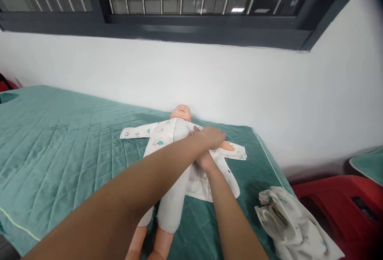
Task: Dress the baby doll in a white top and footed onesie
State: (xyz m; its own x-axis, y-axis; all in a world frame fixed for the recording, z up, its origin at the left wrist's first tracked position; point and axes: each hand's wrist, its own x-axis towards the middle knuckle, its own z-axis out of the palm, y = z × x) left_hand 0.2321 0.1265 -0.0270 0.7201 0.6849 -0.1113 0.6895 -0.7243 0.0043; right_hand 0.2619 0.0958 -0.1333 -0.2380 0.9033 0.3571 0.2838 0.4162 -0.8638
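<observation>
A baby doll (170, 208) with a white cloth body lies on its back on the green quilted cover, its head towards the wall. A white printed baby shirt (160, 138) is spread open around and under its torso. My left hand (213, 137) reaches across from the left, its fingers curled around the doll's arm; the doll's hand (227, 146) sticks out beyond it, over the shirt's sleeve (238, 152). Beneath my left wrist, my right hand (204, 159) is against the doll's side, crossed by my left forearm. Most of its fingers are hidden.
A crumpled, printed white cloth (293, 224) lies at the right edge of the green cover (68, 132). Beside it stands a red plastic chair or stool (341, 200). A white wall (209, 76) rises behind the cover, below a dark-framed window (179, 28) with metal bars.
</observation>
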